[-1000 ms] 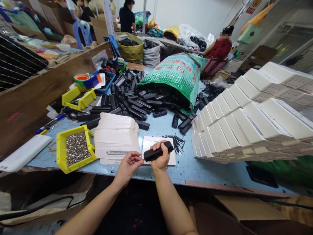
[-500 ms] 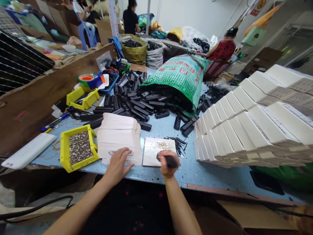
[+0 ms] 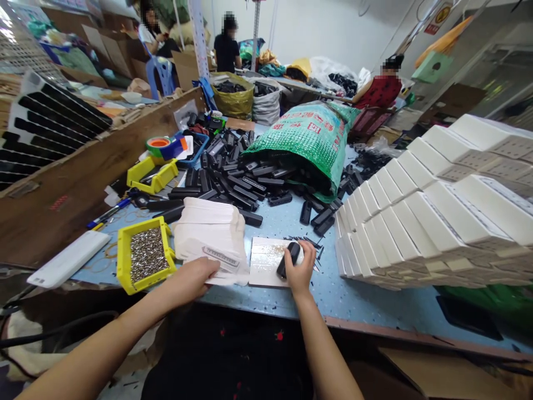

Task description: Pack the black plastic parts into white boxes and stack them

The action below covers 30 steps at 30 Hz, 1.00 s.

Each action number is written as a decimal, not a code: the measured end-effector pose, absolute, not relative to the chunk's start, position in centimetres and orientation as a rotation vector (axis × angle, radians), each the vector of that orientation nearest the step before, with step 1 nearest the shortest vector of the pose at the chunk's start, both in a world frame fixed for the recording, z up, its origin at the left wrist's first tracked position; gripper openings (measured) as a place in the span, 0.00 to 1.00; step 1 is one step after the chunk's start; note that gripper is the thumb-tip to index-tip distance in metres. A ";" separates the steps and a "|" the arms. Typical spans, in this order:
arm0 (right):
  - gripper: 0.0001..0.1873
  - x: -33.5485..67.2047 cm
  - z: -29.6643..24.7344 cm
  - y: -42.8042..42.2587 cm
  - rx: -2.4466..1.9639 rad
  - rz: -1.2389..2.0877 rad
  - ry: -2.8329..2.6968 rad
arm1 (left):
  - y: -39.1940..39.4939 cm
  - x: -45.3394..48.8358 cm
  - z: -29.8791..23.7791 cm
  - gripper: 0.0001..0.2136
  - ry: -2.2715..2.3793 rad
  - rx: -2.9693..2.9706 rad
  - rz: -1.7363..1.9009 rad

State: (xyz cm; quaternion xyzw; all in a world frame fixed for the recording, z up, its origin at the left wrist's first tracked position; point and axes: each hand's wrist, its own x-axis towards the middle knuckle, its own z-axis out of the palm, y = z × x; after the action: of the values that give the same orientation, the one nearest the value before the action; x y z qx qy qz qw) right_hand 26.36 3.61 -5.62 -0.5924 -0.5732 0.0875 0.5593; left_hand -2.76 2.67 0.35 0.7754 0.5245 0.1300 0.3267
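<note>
In the lower middle of the frame the right hand (image 3: 300, 269) is closed around a black plastic part (image 3: 288, 260). It holds the part tilted, with its lower end over a white card (image 3: 263, 261) that lies flat on the blue table (image 3: 358, 297). Just left of it, the left hand (image 3: 189, 280) lies palm down, its fingertips on the near edge of the top sheet of a stack of white flat sheets (image 3: 210, 233). Whether the hand pinches that sheet I cannot tell. Left of the stack, a yellow tray (image 3: 122, 261) holds small metal screws. Thin black pins (image 3: 311, 244) lie scattered just above the right hand. A heap of black parts (image 3: 233, 180) spreads across the centre of the frame, spilling from the mouth of a green woven sack (image 3: 303, 136) lying on its side. Rows of white boxes (image 3: 416, 222) fill the right of the frame. In the upper part of the frame, other people are at work at tables well apart from this one.
</note>
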 end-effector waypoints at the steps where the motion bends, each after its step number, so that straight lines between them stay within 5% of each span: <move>1: 0.14 25.4 -4.7 2.7 -1.286 0.255 -1.420 | 2.5 -2.6 1.2 0.02 1.294 1.899 0.423; 6: 0.22 19.9 -0.3 -0.4 -0.983 0.359 -1.928 | 0.4 0.2 2.1 0.10 1.097 1.416 0.748; 14: 0.01 21.3 0.5 -1.4 -1.055 0.695 -2.248 | -1.6 0.0 -1.3 0.46 1.183 1.439 0.552; 17: 0.05 21.9 0.2 -1.3 -1.111 0.855 -2.029 | -1.2 -0.5 0.0 0.43 1.240 1.530 0.579; 20: 0.08 21.5 -1.0 -0.7 -1.018 1.126 -1.481 | -0.9 0.1 1.2 0.22 1.134 1.701 0.614; 22: 0.13 21.0 -1.9 -0.5 -0.977 1.331 -1.165 | -0.8 1.1 1.3 0.17 1.042 1.753 0.597; 25: 0.23 20.4 -2.5 -0.5 -0.944 1.452 -1.179 | -0.9 2.9 0.6 0.32 1.063 1.672 0.672; 30: 0.18 19.9 -1.5 -1.2 -0.897 1.315 -1.428 | -0.8 5.0 0.0 0.49 1.249 1.497 0.735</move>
State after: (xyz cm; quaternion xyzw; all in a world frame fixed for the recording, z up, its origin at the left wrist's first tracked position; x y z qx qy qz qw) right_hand 19.94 -1.20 -1.50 -0.3680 -0.5856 0.5392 0.4806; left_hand 5.01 -0.80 0.00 0.6204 0.5176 0.3047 0.5044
